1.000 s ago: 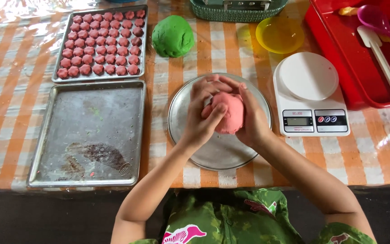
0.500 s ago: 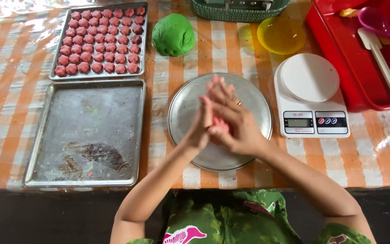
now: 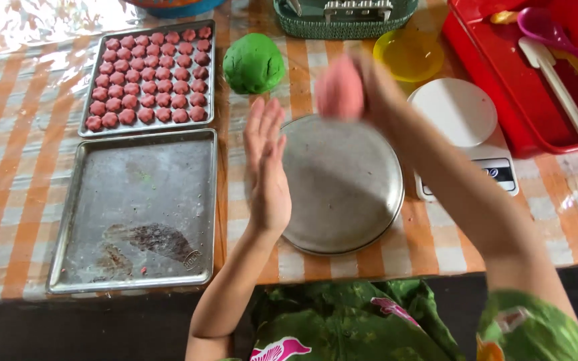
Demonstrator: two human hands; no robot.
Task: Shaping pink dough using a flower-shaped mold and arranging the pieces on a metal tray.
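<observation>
While two metal trays (image 3: 138, 214) lie at the left of the bench (image 3: 8, 167), the left hand (image 3: 267, 170) stands open and flat at the round plate's (image 3: 342, 187) left edge. Raised above the plate, the blurred right hand (image 3: 376, 90) grips a pink dough ball (image 3: 340, 87); a white scale (image 3: 463, 127) sits further right.

- Round dull-grey metal plate (image 3: 342, 184): brushed, matt.
- Square stained metal tray (image 3: 138, 210), left of the plate: scuffed, smeared.
- Smooth matt green dough ball (image 3: 254, 63).
- Glossy red plastic bin (image 3: 503, 87).
- Shiny plastic-covered orange checked surface (image 3: 21, 167).
</observation>
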